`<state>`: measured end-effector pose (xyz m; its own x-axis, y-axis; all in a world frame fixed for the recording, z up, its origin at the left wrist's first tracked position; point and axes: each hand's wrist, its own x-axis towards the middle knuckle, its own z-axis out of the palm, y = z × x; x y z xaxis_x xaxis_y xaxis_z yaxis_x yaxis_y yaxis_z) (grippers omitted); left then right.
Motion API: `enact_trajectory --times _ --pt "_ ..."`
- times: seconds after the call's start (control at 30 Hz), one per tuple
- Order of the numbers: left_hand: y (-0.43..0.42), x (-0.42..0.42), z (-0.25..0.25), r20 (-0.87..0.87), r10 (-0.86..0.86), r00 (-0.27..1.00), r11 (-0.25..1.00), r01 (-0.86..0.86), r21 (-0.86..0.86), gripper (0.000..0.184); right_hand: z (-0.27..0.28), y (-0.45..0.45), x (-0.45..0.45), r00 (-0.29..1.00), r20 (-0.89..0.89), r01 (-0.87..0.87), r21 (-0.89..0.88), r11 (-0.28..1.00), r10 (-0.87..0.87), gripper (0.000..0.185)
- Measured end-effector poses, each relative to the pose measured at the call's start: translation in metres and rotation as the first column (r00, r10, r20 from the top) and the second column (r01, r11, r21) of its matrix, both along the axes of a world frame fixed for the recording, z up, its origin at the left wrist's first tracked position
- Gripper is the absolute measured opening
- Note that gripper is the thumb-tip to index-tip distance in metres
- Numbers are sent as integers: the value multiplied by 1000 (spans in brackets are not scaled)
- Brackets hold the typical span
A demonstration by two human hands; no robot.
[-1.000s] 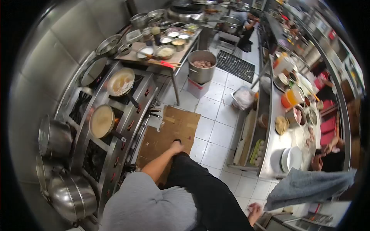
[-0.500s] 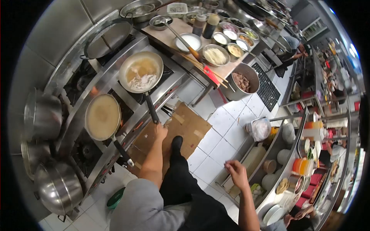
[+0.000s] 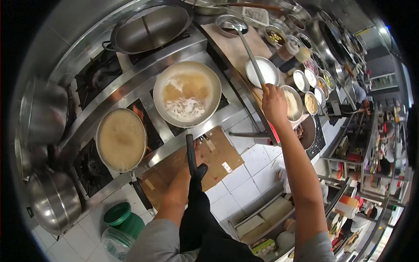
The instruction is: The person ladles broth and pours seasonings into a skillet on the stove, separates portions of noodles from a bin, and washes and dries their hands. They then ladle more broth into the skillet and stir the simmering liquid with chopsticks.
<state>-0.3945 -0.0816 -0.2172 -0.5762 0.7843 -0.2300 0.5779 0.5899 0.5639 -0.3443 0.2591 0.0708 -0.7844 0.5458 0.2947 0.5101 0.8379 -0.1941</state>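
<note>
My right hand [image 3: 276,105] is closed around the handle of a long ladle [image 3: 251,54]. The ladle's head rests in a small metal bowl [image 3: 224,24], beside a bowl of white liquid [image 3: 266,72]. Shredded pale food [image 3: 291,104] fills a bowl just right of that hand. My left hand [image 3: 198,150] is at the black handle of a frying pan [image 3: 187,72] on the stove, partly hidden behind it; its grip is unclear. In the pan are amber liquid and whitish strips [image 3: 185,108]. Left of it, a second pan [image 3: 121,139] holds cloudy tan liquid.
A large wok [image 3: 152,28] sits at the back of the stove. Small ingredient bowls and sauce bottles [image 3: 288,50] crowd the side table. Cardboard [image 3: 218,153] covers the floor below. Green tubs [image 3: 118,214] stand at lower left, shelving at right; other people are farther back.
My right hand has moved from above the floor at right up to the side table and taken hold of the ladle handle. My left hand remains near the pan handle; the view has shifted.
</note>
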Motion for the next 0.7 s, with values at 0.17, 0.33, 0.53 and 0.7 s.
enact_trajectory --times 0.17,0.33,0.53,0.7 --pt "9 -15 -36 347 46 937 997 -67 47 67 -31 30 -30 964 227 105 151 983 -138 31" --pt "-26 -2 106 857 -424 -294 609 -793 29 73 -16 38 -35 973 196 105 96 990 -123 38" --pt "-16 -19 165 990 94 103 705 -709 7 28 0 26 5 993 87 74 6 997 -75 33" --pt "-10 -29 168 887 288 360 737 -674 35 27 6 -48 95 981 -186 -90 -153 984 61 32"
